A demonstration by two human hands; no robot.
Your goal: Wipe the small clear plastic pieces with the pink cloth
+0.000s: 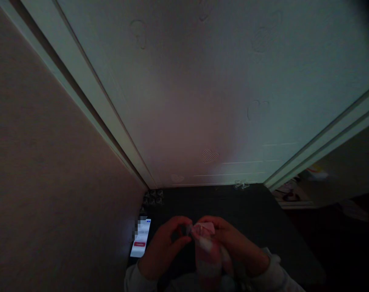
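Low in the head view, a pink and white cloth-like item (207, 251) hangs down between my two hands over a dark tabletop (248, 211). My right hand (229, 239) is wrapped round its upper part, near a pale pink flap. On the other side, my left hand (169, 243) has thumb and fingertips curved in around a small, pale, see-through thing (188, 230) at the item's top edge. The dim light hides what that small thing is. The lower end of the pink item runs out of the frame.
A lit phone (141, 238) lies by the left wall. Several small clear objects (154, 196) sit in the back left corner, others (241, 184) at the back edge. A pale panel (187, 101) with heart shapes rises behind. Items (289, 190) lie on a shelf at right.
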